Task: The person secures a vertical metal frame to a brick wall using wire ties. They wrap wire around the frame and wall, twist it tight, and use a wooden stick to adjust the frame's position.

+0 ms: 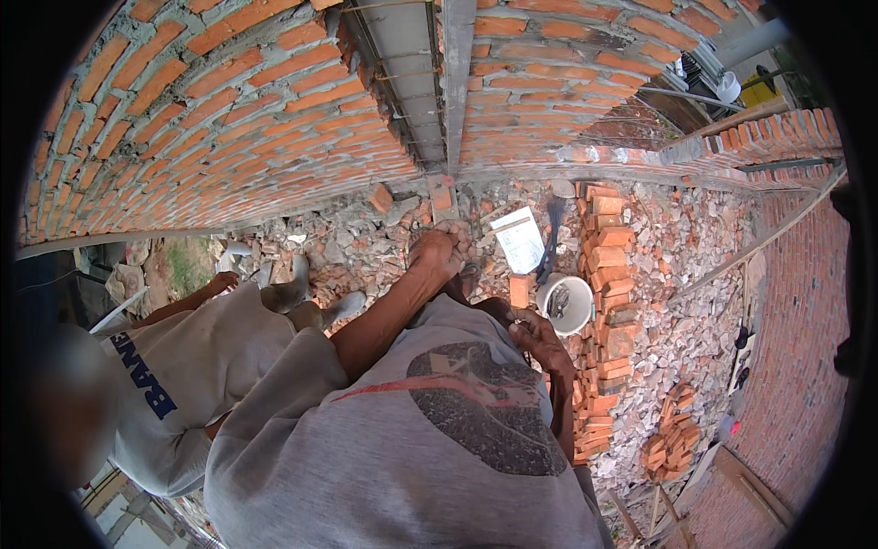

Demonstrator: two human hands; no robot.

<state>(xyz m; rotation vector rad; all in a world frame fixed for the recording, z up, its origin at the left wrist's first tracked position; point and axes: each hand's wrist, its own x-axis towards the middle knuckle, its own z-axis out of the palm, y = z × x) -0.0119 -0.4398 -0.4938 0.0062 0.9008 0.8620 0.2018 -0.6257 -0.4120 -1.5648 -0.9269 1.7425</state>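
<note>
Bucket (580, 316) near right hand (540, 340) could tip if knocked: uneven rubble (672, 320) around. Right hand curled, left hand (435, 253) apparently likewise; whether either grasps anything, cannot tell.

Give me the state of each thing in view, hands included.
Left hand: curled, grip unclear
Right hand: fingers bent, grip unclear
Bucket: upright, open-topped, grey contents
White sheet: spread out, wooden strip across it
Brick row: stacked
Brick pile: loosely heaped

Loose brick pile (672, 439) is lying on rubble (681, 343), lower right. Brick wall (805, 357) is rising beyond. Long pole (773, 232) is slanting.
</note>
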